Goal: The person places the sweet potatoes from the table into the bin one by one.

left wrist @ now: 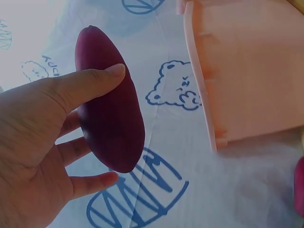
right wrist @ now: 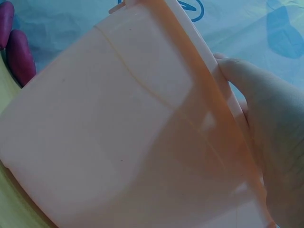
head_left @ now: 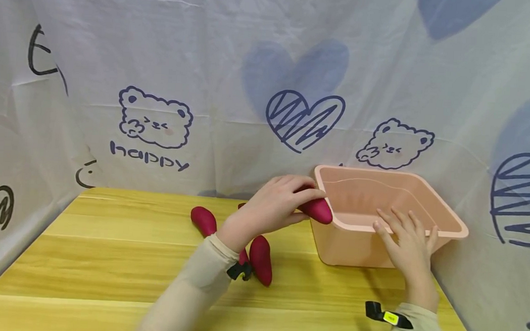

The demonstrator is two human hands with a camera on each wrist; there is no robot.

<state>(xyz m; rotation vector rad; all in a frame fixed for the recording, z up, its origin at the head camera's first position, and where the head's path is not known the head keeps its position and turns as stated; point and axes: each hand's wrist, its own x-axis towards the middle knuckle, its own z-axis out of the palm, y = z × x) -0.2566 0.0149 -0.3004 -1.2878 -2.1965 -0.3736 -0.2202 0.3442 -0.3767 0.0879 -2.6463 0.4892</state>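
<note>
My left hand (head_left: pixel 281 202) grips a dark red-purple sweet potato (left wrist: pixel 109 104), thumb across one side and fingers behind it. In the head view this sweet potato overlaps the left rim of a pink plastic basin (head_left: pixel 346 246). The basin stands on the table, its open top facing up. My right hand (head_left: pixel 408 245) rests over the basin's front rim with fingers spread and fairly straight, fingertips on the inner side. Left of the basin lie more sweet potatoes (head_left: pixel 260 260), partly hidden behind my left hand and forearm.
The yellow wood-grain table (head_left: pixel 104 257) meets a white printed cloth (head_left: pixel 233 82) at the back and both sides. The basin stands close to the back and right cloth. Black bands (head_left: pixel 376 311) are at both wrists.
</note>
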